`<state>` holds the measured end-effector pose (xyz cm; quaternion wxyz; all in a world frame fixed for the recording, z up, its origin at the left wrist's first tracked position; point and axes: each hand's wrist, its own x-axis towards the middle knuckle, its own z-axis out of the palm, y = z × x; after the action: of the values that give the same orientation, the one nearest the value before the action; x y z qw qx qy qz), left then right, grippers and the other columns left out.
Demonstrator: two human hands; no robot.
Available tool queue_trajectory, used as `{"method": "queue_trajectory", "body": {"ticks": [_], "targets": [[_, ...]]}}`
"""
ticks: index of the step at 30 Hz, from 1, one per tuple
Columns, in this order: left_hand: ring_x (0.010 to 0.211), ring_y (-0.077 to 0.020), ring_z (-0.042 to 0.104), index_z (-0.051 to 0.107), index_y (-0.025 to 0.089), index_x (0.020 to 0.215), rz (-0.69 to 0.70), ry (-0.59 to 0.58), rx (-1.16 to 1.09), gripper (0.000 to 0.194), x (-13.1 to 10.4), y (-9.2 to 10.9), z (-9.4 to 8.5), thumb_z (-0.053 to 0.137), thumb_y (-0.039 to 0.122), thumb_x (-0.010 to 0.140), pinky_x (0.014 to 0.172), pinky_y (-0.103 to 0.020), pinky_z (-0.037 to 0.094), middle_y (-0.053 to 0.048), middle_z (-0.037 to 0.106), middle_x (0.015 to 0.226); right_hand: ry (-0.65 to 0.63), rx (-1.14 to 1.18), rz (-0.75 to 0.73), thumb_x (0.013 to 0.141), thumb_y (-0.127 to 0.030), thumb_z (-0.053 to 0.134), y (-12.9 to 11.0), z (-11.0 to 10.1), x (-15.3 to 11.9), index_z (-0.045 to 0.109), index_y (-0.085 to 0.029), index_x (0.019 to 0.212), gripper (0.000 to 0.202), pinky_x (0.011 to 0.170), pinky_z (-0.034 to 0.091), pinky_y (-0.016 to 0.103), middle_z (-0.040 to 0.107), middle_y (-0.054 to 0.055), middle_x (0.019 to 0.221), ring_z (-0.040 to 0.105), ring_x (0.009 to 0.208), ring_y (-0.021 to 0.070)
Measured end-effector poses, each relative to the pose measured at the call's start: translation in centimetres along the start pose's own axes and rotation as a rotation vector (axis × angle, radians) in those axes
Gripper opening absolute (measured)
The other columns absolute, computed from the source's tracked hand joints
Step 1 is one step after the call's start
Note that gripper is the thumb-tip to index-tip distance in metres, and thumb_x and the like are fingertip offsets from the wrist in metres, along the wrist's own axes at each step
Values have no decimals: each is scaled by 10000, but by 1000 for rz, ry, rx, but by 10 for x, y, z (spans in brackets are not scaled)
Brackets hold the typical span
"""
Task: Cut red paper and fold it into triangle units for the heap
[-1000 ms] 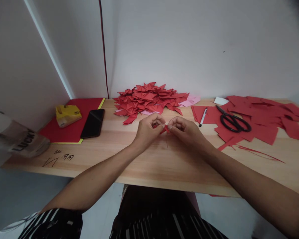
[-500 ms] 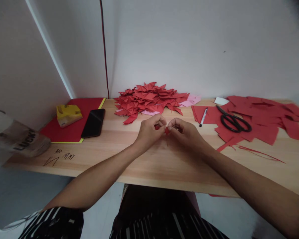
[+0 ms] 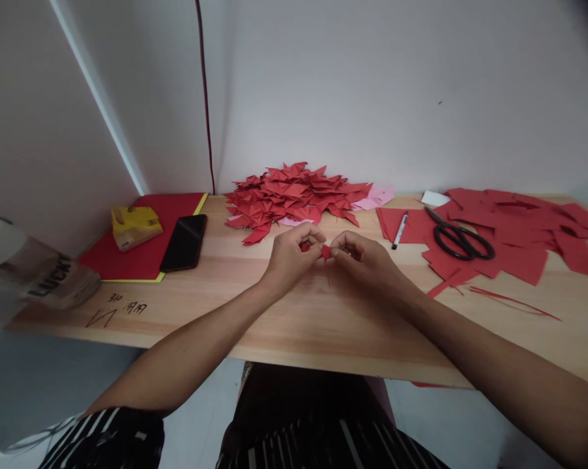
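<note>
Held small red paper in left hand and right hand, pinched nearly closed; probably shaping a fold; seemingly called for steady, precise creasing.

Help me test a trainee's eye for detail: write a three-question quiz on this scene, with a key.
1. What are the left hand and right hand holding between them?
a) a black phone
b) a small piece of red paper
c) a yellow packet

2. True or false: seen from the person's place, the scissors lie to the right of the pen.

3. Fill in the word: the clear container at the left bears the lettering ____.

Key: 1 b; 2 true; 3 LUCKY.
</note>
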<state>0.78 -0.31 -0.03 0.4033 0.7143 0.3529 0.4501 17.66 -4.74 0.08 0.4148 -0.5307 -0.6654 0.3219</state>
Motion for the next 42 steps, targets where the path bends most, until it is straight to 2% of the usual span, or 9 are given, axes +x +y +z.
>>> {"method": "queue_trajectory", "body": {"ticks": [8,13,17,22,25,29,31,35,42], "targets": [[654,-97,609,629,162,852,-7,11,-64,93,1,-3,1,581,132,778,639,-222,459,3,666,726,37,-21,22,836,-281,570,-3,-1,2,568,-206,788,89,596,379,273,591,-6,709,522,641,138],[824,-124,615,658,178,890,77,79,104,96,1,5,-3,611,145,813,741,-247,477,-34,688,925,144,-62,25,843,-296,589,2,-6,4,569,-222,817,82,610,409,290,618,4,720,546,642,151],[685,-108,553,641,179,808,74,120,172,77,-1,14,-4,575,165,845,631,-224,424,4,648,759,200,-111,-19,860,-320,598,6,-10,4,573,-237,866,86,628,440,312,685,26,776,615,684,180],[567,-94,527,635,170,699,38,44,156,185,-3,12,-4,558,200,865,577,-220,405,22,617,623,253,-208,-106,878,-292,589,3,-11,2,595,-235,894,59,688,477,339,723,46,843,670,768,208],[621,-117,597,685,167,712,-24,-76,114,262,-2,5,-3,534,274,898,615,-235,457,-19,683,680,253,-293,-165,890,-266,577,2,-10,0,621,-240,918,58,699,488,340,727,45,888,666,768,198],[691,-149,673,725,140,865,-205,-188,-180,297,1,-3,-1,508,335,917,610,-246,511,-81,743,795,240,-335,-258,903,-235,560,5,-8,-2,635,-238,937,82,720,506,347,734,53,955,672,820,205],[697,-153,684,729,131,869,-267,-201,-273,288,2,-3,0,541,346,903,608,-246,525,-96,749,814,225,-345,-319,914,-236,547,6,-8,-2,638,-241,952,99,750,517,357,733,60,1003,676,877,215],[651,-146,672,735,128,800,-360,-210,-319,241,3,0,0,629,339,850,577,-238,522,-105,749,792,199,-416,-394,936,-242,525,5,-8,-2,658,-252,955,135,830,510,375,741,60,1038,681,964,230],[569,-121,658,715,97,729,-478,-203,-390,282,4,2,0,604,308,879,513,-197,481,-110,731,710,206,-558,-517,961,-250,515,4,-8,-3,666,-234,934,154,813,495,353,761,57,1013,697,920,222]]}}
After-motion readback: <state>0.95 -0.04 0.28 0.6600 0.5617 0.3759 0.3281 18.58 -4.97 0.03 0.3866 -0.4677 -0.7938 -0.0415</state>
